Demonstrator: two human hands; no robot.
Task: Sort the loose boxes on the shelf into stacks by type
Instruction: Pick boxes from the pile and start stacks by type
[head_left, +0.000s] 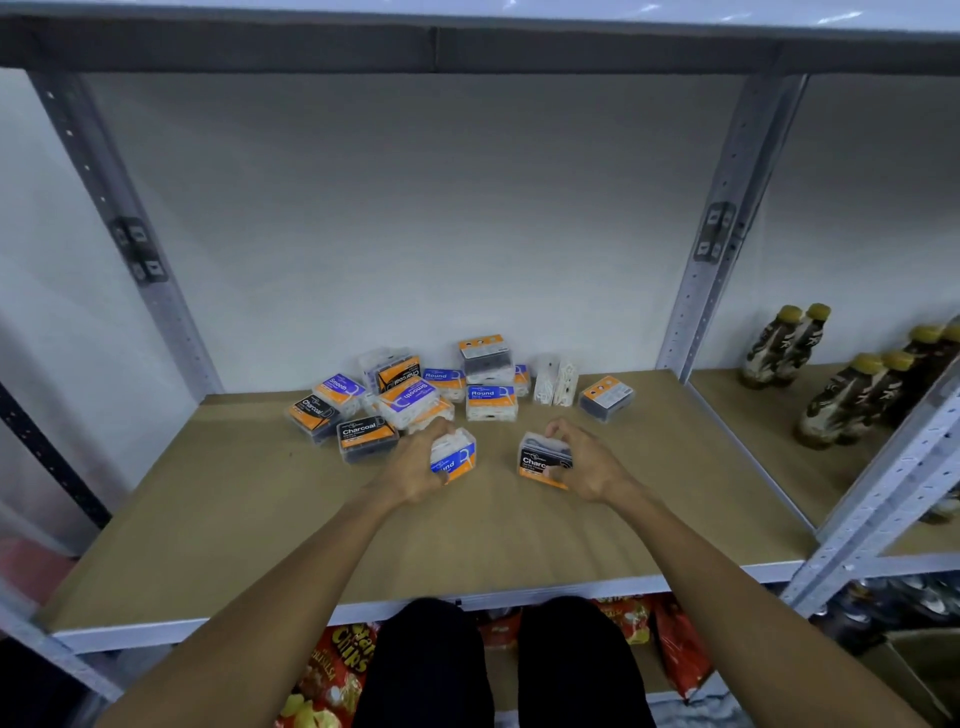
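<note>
Head view: left hand (415, 467) grips "Round" box (455, 457), right hand (587, 462) grips "Charcoal" box (543, 460).

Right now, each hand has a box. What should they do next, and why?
Probably set the two apart to start stacks. The left hand grips a blue Round box; the right hand grips a black Charcoal box. They are different types, and the shelf board in front of the pile is bare.
</note>
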